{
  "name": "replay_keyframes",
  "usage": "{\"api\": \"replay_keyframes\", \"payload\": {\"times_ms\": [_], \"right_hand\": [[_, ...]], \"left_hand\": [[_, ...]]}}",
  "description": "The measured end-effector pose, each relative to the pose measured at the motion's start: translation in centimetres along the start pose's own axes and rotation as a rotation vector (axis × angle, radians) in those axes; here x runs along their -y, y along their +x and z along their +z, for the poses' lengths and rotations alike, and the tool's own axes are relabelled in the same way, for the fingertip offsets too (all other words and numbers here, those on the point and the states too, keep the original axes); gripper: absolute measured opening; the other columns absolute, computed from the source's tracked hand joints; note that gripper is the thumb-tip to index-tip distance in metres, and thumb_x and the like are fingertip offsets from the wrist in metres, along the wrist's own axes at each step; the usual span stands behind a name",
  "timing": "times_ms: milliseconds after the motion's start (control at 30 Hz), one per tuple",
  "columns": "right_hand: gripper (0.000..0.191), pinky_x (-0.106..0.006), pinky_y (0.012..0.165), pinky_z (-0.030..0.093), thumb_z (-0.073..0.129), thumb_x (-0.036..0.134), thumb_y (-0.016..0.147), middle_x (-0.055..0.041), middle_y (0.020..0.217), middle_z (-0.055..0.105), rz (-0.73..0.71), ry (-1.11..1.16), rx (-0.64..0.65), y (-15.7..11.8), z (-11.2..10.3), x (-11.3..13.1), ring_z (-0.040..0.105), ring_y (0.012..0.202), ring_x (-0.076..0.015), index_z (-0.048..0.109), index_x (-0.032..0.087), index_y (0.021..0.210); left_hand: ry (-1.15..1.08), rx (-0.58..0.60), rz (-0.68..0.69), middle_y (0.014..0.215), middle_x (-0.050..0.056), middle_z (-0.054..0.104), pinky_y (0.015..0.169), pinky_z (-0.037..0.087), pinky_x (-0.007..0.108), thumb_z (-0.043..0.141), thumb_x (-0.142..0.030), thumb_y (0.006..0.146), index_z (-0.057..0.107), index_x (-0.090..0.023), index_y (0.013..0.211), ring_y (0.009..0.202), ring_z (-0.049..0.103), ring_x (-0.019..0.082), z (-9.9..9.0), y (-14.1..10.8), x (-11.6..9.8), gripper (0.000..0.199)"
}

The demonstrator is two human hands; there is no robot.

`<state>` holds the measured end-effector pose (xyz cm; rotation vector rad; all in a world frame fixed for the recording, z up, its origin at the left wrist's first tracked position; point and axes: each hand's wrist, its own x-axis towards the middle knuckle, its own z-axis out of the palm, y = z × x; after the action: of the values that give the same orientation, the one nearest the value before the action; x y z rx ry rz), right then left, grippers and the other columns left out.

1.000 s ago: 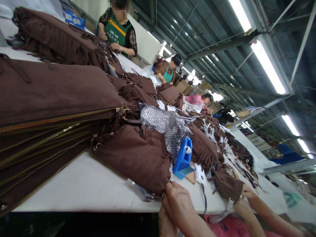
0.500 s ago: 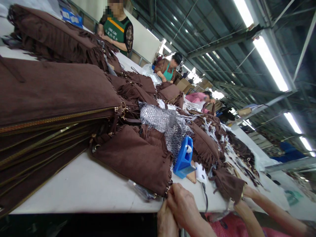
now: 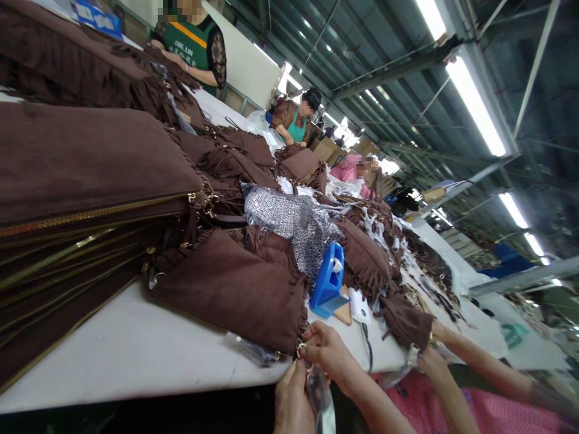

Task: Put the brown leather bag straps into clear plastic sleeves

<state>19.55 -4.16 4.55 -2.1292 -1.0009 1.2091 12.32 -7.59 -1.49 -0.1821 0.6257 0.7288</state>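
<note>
A brown suede bag (image 3: 230,286) with fringe lies at the table's front edge, its near corner at my hands. My right hand (image 3: 328,352) pinches a small gold ring (image 3: 300,348) at that corner. Just below, my left hand (image 3: 294,395) is closed around a strap end beside the ring, partly hidden by the fingers. A clear plastic wrapping (image 3: 319,392) hangs between my hands. Another plastic-wrapped piece (image 3: 253,349) sticks out from under the bag.
Stacked brown bags (image 3: 90,157) fill the left. A blue tape dispenser (image 3: 329,283), a white device (image 3: 359,305) with a cable and patterned fabric (image 3: 289,220) lie beyond. At right, a co-worker's hands hold a small brown bag (image 3: 407,319). Other people stand across the table.
My hands have parted slightly, showing the gold ring and plastic wrapping between them. The whole view has shifted, so the bags and table appear further left.
</note>
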Motion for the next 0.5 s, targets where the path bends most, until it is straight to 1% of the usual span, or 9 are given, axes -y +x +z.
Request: {"api": "replay_keyframes", "payload": {"times_ms": [100, 200, 333, 500], "right_hand": [[0.022, -0.019, 0.038, 0.023, 0.053, 0.017, 0.048, 0.0076, 0.044, 0.049, 0.049, 0.062, -0.012, 0.1, 0.2, 0.2, 0.041, 0.038, -0.0077, 0.045, 0.018, 0.068], [0.023, -0.018, 0.033, 0.02, 0.054, 0.015, 0.045, 0.0078, 0.041, 0.048, 0.095, 0.117, 0.002, 0.3, 0.2, 0.1, 0.04, 0.034, -0.008, 0.047, 0.018, 0.066], [0.022, -0.018, 0.034, 0.024, 0.056, 0.014, 0.044, 0.0067, 0.041, 0.051, 0.104, 0.203, 0.023, 0.6, 0.0, -0.4, 0.041, 0.034, -0.0078, 0.048, 0.017, 0.064], [0.023, -0.019, 0.035, 0.025, 0.058, 0.014, 0.044, 0.0067, 0.041, 0.051, 0.095, 0.317, 0.021, 0.4, 0.1, -0.8, 0.04, 0.034, -0.007, 0.049, 0.017, 0.064]], "left_hand": [[-0.042, -0.064, -0.084, 0.06, 0.008, 0.064, 0.056, 0.045, 0.028, 0.041, -0.02, 0.085, 0.059, -0.009, 0.072, 0.054, 0.059, 0.016, 1.7, -1.3, -1.5, 0.024], [-0.097, -0.096, -0.164, 0.058, 0.007, 0.063, 0.055, 0.045, 0.027, 0.041, -0.019, 0.086, 0.057, -0.009, 0.07, 0.052, 0.059, 0.015, 2.6, -2.0, -2.5, 0.025], [-0.156, -0.107, -0.241, 0.054, 0.005, 0.061, 0.052, 0.043, 0.026, 0.04, -0.018, 0.086, 0.055, -0.01, 0.066, 0.05, 0.057, 0.014, 2.7, -2.1, -2.7, 0.026], [-0.281, -0.09, -0.23, 0.054, 0.005, 0.062, 0.051, 0.043, 0.026, 0.042, -0.016, 0.085, 0.056, -0.01, 0.071, 0.05, 0.057, 0.015, 2.3, -2.0, -2.3, 0.02]]}}
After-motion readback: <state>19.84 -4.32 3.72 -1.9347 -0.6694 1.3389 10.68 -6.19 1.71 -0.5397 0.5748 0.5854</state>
